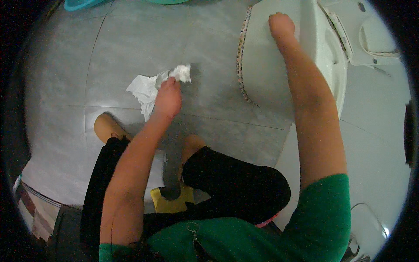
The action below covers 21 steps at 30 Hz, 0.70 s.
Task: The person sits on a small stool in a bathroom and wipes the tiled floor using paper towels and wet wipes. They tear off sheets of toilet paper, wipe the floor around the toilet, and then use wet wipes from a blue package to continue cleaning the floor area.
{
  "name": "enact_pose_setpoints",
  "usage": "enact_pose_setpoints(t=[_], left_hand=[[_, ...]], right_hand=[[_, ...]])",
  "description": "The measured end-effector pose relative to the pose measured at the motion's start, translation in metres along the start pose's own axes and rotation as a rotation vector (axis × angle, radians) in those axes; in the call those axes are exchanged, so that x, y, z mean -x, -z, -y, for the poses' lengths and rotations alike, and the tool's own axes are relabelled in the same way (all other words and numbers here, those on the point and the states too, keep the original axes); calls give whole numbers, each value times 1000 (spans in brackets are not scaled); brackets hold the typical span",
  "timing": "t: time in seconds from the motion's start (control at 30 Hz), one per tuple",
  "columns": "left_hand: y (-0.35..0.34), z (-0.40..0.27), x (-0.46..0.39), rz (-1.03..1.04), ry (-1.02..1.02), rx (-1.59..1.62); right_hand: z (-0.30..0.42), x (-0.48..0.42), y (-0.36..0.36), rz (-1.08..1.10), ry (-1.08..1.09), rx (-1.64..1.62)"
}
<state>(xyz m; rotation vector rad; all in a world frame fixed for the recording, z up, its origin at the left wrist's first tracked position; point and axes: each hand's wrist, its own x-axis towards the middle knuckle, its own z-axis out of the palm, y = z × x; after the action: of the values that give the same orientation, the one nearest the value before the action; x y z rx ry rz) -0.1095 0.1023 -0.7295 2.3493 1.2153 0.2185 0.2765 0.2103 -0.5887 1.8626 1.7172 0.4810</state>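
My left hand (168, 98) holds crumpled white tissue paper (144, 90) low over the grey tiled floor (131, 42); the paper spreads to both sides of my fingers. My right hand (282, 25) is closed and rests against the side of a white toilet or similar ceramic fixture (265, 65). Nothing shows in my right hand, though its palm side is hidden. A speckled strip (240, 55) runs along the curved edge where the fixture meets the floor.
Two blue-green plastic basins (80, 5) (167, 1) stand at the far edge. A white hinged lid or seat (355, 39) is at the upper right. Below me lie a yellow object (168, 203) and a white patch (157, 170). A cable (366, 206) curves at the lower right.
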Motion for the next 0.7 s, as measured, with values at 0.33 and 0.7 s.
enact_pose_setpoints(t=[0.33, 0.7], left_hand=[[-37, -14, 90, 360, 88, 33], [-22, -19, 68, 260, 162, 42]], right_hand=[[121, 165, -87, 325, 206, -201], [-10, 94, 68, 42, 270, 310]])
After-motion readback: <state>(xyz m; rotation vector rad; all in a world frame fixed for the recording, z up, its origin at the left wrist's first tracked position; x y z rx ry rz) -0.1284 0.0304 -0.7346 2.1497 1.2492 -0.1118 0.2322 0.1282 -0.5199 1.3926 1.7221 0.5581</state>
